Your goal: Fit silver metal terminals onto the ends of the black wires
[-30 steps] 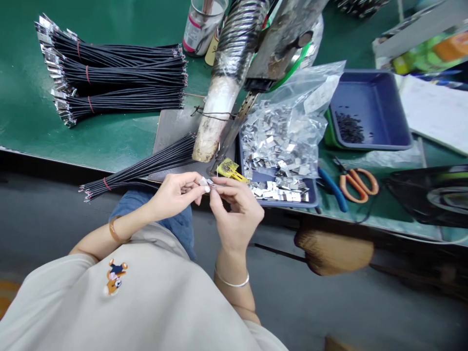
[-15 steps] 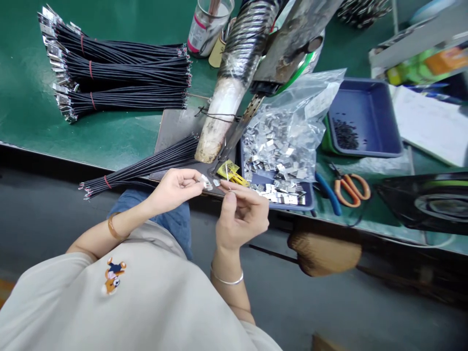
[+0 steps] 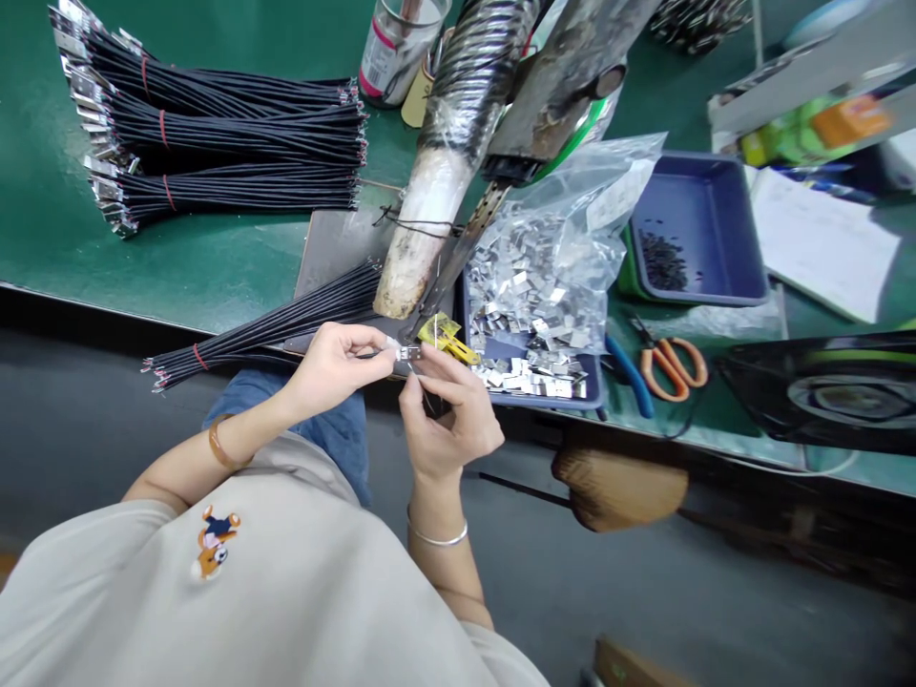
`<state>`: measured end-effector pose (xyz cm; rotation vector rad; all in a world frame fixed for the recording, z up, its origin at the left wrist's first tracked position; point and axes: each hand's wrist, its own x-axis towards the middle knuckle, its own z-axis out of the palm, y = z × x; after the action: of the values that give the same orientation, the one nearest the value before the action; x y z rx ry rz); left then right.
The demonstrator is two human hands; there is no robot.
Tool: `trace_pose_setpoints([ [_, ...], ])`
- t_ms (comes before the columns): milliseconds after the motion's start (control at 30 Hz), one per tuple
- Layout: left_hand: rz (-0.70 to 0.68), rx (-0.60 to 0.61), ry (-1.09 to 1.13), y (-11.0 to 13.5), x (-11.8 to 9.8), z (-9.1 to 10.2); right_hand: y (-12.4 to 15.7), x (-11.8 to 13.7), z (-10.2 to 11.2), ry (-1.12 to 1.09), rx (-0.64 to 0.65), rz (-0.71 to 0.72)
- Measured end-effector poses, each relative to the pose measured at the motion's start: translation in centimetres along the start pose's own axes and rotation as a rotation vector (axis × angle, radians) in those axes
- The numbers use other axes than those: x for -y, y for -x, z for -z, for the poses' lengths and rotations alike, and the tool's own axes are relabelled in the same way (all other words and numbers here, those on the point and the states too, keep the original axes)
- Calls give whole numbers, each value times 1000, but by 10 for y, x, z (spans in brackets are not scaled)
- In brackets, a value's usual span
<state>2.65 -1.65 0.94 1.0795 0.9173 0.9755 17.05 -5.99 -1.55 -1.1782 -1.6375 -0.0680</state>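
My left hand [image 3: 343, 367] is closed in a pinch at the bench edge, holding a small shiny metal clip [image 3: 406, 353]. A short dark strand, like a black cable, shows under its fingers. Just right of it, my right hand [image 3: 454, 410] pinches a thin silvery wire [image 3: 412, 368] between thumb and fingers. The right fingertips come right up to the metal clip; whether they touch it I cannot tell. Above both hands the narrow metal arm of a stand [image 3: 458, 258] slants down, its dark tip close to the clip.
A bundle of black cables [image 3: 286, 320] lies left of the hose nozzle [image 3: 411, 248]. More tied cable bundles [image 3: 243, 138] lie behind. At right are a tray [image 3: 595, 386] of metal clips, a yellow piece [image 3: 450, 342], blue-handled pliers [image 3: 630, 377], orange-handled scissors [image 3: 673, 367] and a blue bin [image 3: 705, 229].
My right hand has moved left toward my left hand, closing the gap at the metal clip. The whole view has shifted slightly, with bench things a little further left.
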Motion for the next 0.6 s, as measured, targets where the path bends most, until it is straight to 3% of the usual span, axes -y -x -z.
trace_pose_setpoints([
  [333, -53, -124, -88, -3, 4, -6, -12, 5, -3, 19, 35, -118],
  [600, -40, -112, -97, -2, -1, -8, -14, 10, -3, 12, 27, -117],
])
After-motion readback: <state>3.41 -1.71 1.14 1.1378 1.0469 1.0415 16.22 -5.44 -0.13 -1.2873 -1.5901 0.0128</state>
